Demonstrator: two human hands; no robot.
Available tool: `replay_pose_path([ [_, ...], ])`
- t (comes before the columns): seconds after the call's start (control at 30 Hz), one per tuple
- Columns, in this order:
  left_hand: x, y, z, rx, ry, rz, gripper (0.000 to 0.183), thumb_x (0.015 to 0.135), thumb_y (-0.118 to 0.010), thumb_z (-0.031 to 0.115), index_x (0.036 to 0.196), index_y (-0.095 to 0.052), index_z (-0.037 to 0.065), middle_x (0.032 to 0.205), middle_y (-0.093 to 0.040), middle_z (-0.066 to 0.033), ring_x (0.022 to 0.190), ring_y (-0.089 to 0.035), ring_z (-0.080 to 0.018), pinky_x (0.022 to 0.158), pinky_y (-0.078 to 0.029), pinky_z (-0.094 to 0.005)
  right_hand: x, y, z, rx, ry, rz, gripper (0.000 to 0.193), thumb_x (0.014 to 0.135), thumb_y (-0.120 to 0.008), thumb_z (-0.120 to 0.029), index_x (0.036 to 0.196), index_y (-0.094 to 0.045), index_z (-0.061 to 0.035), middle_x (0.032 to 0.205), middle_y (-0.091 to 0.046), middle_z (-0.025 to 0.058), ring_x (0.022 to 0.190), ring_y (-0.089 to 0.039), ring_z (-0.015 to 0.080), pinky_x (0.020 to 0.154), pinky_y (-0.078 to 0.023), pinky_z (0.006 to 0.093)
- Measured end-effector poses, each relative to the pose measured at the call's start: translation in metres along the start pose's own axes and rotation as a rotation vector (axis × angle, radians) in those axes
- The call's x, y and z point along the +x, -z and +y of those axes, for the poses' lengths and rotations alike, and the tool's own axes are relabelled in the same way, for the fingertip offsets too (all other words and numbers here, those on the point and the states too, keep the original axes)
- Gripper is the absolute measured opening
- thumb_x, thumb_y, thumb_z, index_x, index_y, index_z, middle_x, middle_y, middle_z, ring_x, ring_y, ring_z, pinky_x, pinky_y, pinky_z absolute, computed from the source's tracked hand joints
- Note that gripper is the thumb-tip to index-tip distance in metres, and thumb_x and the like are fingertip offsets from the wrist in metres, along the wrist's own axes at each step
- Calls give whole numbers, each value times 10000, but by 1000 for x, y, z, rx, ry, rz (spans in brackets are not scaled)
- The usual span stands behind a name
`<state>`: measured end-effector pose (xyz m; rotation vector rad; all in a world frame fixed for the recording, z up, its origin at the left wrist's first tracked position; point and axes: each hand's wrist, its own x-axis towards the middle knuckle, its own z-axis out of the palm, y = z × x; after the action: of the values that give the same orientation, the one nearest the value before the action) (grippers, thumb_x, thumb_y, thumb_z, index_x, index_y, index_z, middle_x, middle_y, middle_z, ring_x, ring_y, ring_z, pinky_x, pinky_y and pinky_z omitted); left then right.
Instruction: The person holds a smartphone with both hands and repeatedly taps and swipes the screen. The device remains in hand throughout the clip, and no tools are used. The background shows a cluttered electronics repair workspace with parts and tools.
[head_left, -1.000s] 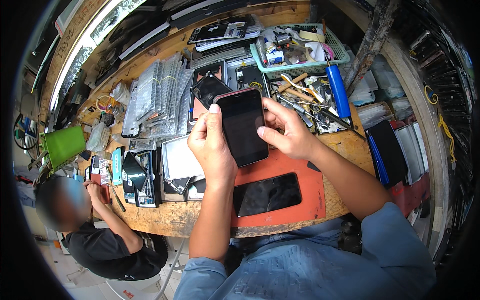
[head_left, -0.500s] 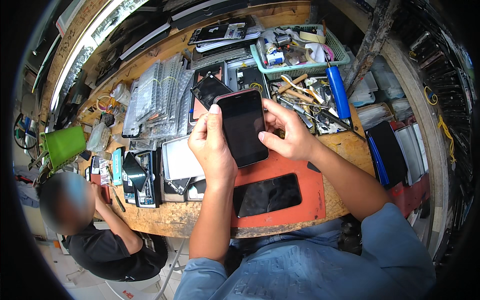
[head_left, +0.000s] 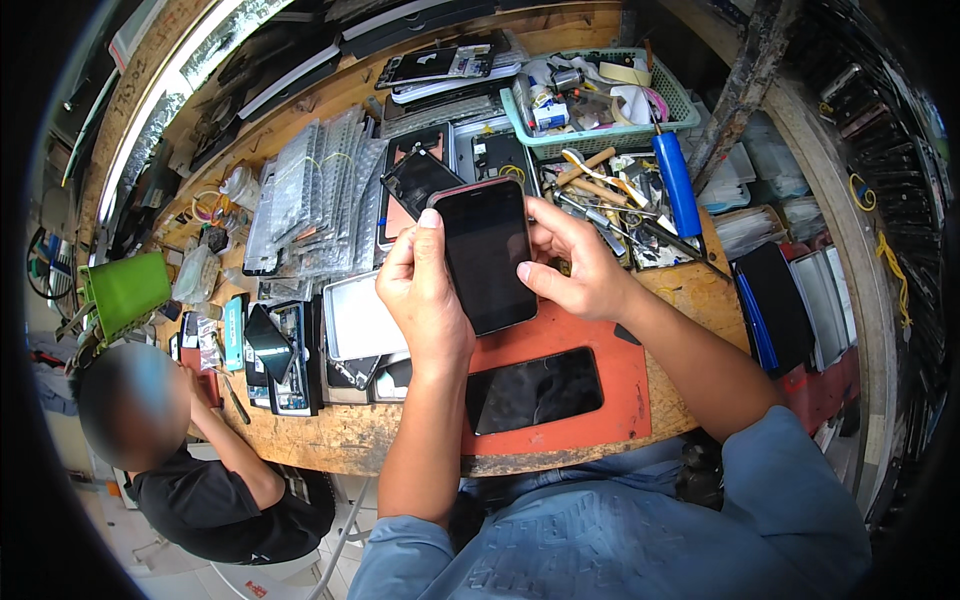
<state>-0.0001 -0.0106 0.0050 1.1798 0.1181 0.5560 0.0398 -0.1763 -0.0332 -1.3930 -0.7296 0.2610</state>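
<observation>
Between my two hands a smartphone (head_left: 487, 262) with a dark screen is held up above the workbench. My left hand (head_left: 425, 290) grips its left edge, the thumb lying along the side of the screen. At the right edge, my right hand (head_left: 580, 265) closes on the phone, thumb on the front and fingers behind. Below lies a red-orange mat (head_left: 625, 410), and on it rests a second black phone or screen panel (head_left: 535, 390), face up with glossy reflections.
Bubble-wrapped packs (head_left: 315, 190) are stacked at the back left. A green basket (head_left: 610, 140) of supplies stands behind a tray of hand tools (head_left: 600, 190) and a blue-handled tool (head_left: 675, 185). Opened phones (head_left: 290, 350) lie left. A co-worker (head_left: 220, 480) sits at far left.
</observation>
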Motion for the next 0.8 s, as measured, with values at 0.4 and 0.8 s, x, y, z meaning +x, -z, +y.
replay_pose_path([
  [0.4,1,10,-6,-22,30,-37,243,1030,-604,207,998,-704,-12,997,-713,-67,848,-660,-87,765,-553,-231,-2,-1,0,16,6,14,686,845,-548,16,1498,-340,48,1058,-658,85,950,-608,112,867,-480,278],
  [0.8,2,8,-4,-48,50,-56,225,1034,-591,194,1013,-700,-1,1020,-719,-70,881,-666,-98,809,-540,-247,0,1,6,55,58,14,638,820,-548,34,1441,-401,59,1018,-673,59,853,-591,81,728,-485,245],
])
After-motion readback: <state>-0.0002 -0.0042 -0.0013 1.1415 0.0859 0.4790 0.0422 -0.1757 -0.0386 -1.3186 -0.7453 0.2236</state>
